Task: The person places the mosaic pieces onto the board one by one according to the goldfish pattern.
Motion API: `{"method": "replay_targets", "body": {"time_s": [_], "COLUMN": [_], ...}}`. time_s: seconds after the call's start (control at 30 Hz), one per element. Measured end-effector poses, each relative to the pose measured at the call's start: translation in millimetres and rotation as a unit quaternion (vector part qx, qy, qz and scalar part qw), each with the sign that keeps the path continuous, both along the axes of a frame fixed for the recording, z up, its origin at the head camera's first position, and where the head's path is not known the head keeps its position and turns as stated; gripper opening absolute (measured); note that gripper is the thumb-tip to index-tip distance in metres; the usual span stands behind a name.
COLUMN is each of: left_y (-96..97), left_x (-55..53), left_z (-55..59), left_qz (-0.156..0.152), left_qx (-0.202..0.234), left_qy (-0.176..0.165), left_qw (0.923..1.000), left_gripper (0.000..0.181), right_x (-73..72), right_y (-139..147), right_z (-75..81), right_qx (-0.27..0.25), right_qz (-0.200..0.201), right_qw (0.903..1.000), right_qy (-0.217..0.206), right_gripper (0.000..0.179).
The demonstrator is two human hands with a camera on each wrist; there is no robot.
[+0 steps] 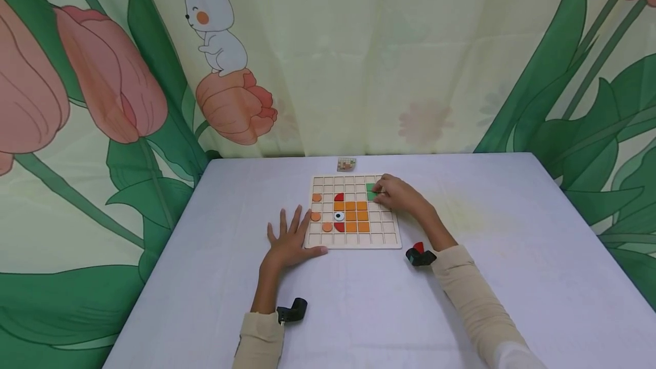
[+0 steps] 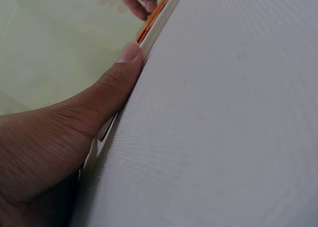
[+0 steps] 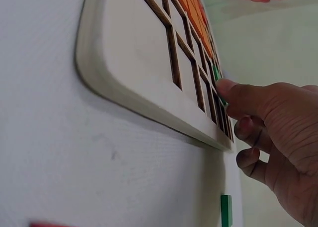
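A pale wooden grid board (image 1: 384, 238) lies on the table, partly filled with coloured pieces. Orange squares (image 1: 356, 216) make a block in its middle, with red curved pieces (image 1: 339, 226) and a round eye piece (image 1: 339, 216) beside them. Several light orange discs (image 1: 327, 227) sit toward the left. My left hand (image 1: 289, 244) rests spread at the board's front left corner, thumb along the front edge. Over the right back cells, my right hand (image 1: 398, 193) pinches a green tile (image 3: 222, 97), its fingertips right at the grid. Another green tile (image 1: 370, 187) shows beside them.
Behind the board lies a small patterned card (image 1: 346, 164). A red piece (image 1: 419, 247) shows by the black camera (image 1: 421, 257) on the right wrist. In the right wrist view, a green piece (image 3: 226, 210) lies off the board. A printed curtain (image 1: 359, 73) hangs behind the table.
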State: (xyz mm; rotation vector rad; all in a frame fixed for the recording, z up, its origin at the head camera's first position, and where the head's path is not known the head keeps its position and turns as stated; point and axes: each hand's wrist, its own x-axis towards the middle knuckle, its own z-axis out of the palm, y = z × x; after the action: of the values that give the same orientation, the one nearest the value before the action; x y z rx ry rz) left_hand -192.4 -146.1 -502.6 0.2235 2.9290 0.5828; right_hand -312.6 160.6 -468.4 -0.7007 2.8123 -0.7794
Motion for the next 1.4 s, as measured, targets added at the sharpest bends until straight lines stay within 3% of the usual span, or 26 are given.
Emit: {"method": "replay_targets", "body": {"time_s": [0.6,1.0,1.23,1.4], "left_y": [-1.5,-1.5,-0.4,1.1], "left_x": [-1.1,1.7,1.6,1.4], "left_z": [1.8,1.9,1.2,1.2], "left_qz": [0.007,0.006,0.007,0.006], "left_qx": [-0.002,0.003,0.008,0.009], "left_qy": [0.005,-0.003,-0.002,-0.002], "left_qw": [1.0000,1.0000,0.9999,0.9999], "left_gripper": [0.108,0.108,0.108,0.109], "right_x": [12.8,14.7,16.6,17.6], "right_y": [41,64,64,63], "right_z": [10.0,-1.9,-1.9,0.2], "right_qx": [0.005,0.031,0.026,0.019], "right_qz": [-0.054,-0.056,-0.067,-0.050], "right_qw": [0.9985,0.9979,0.9974,0.9985], "right_qy": [-0.005,0.005,-0.002,0.014], "right_gripper": [0.027,0.027,0.025,0.024]}}
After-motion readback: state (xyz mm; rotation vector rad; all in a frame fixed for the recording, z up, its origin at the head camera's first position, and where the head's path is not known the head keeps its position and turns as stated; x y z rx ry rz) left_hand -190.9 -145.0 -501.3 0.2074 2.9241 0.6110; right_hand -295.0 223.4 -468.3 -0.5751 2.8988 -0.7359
